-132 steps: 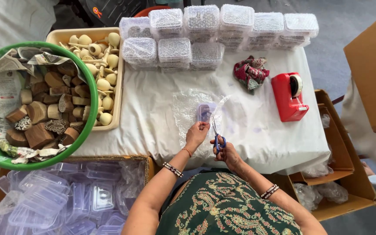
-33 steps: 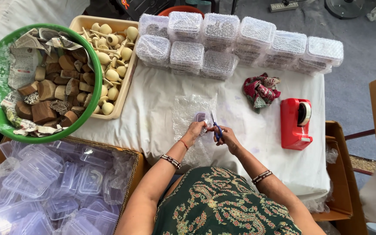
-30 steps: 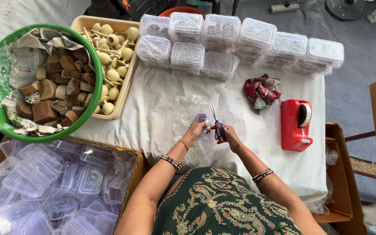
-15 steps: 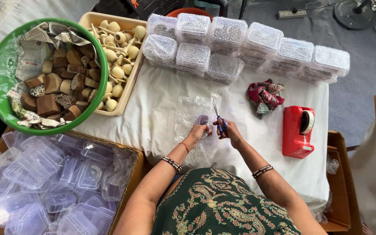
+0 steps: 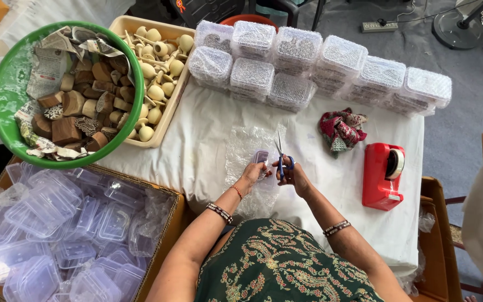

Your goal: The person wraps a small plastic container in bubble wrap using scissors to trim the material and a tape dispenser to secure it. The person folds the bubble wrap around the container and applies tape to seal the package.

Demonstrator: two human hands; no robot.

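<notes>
Right hand [image 5: 293,174] still grips scissors [image 5: 282,157] — camera view shifted slightly.

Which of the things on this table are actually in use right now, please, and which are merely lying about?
In use:
- left hand at a small clear box
- right hand holding blue-handled scissors
- bubble wrap sheet under both

Lying about:
- red tape dispenser
- red patterned cloth
- wrapped boxes
- green basin of wooden blocks
- tray of wooden pieces
</notes>
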